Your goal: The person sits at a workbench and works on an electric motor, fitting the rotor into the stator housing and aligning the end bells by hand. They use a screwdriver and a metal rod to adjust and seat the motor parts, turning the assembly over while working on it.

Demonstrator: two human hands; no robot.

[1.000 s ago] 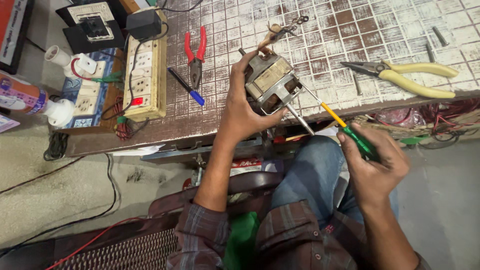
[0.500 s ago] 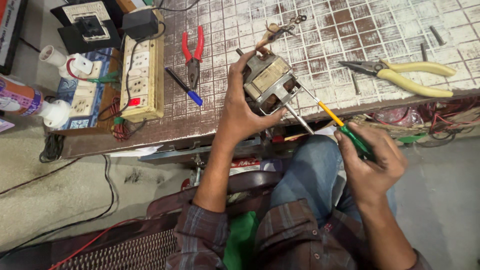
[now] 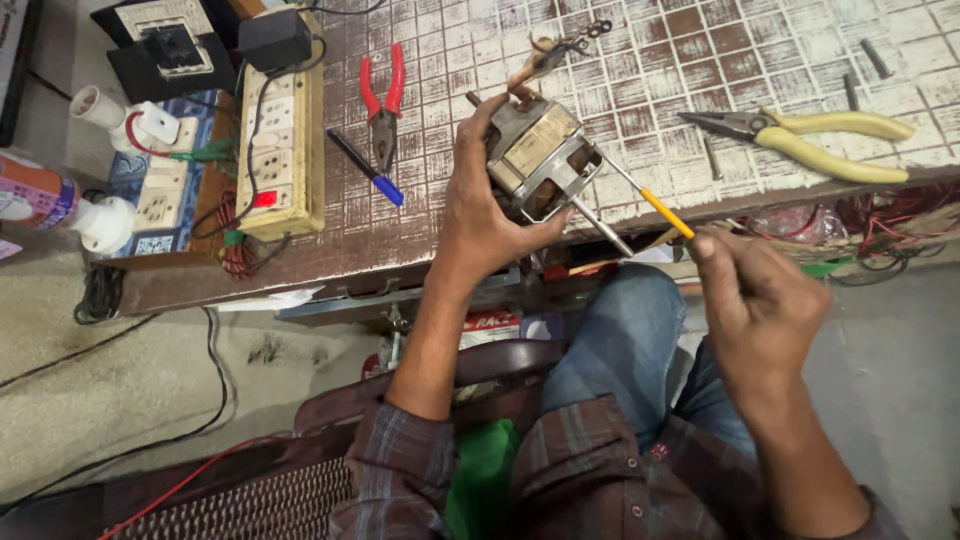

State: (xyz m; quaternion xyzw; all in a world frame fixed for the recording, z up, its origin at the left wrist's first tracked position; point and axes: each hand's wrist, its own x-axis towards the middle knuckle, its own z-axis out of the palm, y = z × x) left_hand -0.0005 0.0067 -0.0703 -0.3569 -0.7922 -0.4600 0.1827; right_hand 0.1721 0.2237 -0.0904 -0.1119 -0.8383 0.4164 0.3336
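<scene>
head view: looking down at a tiled bench (image 3: pixel 700 60) and the person's lap, both hands working at the bench edge
left hand (image 3: pixel 490 215): fingers clamped round a small motor (image 3: pixel 540 160), tilting it so the shaft is pointing down-right off the edge
motor: sitting in the left hand just above the front edge of the bench, between the red pliers and the yellow pliers; short wires (image 3: pixel 560 45) sticking out of its far end
right hand (image 3: pixel 765 300): fingers closed tight on a screwdriver (image 3: pixel 650 200), handle hidden in the fist, yellow-sleeved shank reaching up-left
tip: lying at the motor's metal frame; cannot tell if it is sitting in a screw head or just touching the frame
red pliers (image 3: pixel 383 100): lying on the bench left of the motor, a blue pen (image 3: pixel 368 170) just beside them
yellow pliers (image 3: pixel 800 135): lying right of the motor, well apart from both hands, loose pins near them
socket board (image 3: pixel 285 130): standing at the left end with a red switch glowing
risk, slip: tip is coming in at a slant, so it could be skidding off and jabbing the left thumb
risk, drop: motor is hanging over the edge in one hand only, so a hard push could be knocking it into the lap
risk, wires: twisting the motor could be straining the short wires
</scene>
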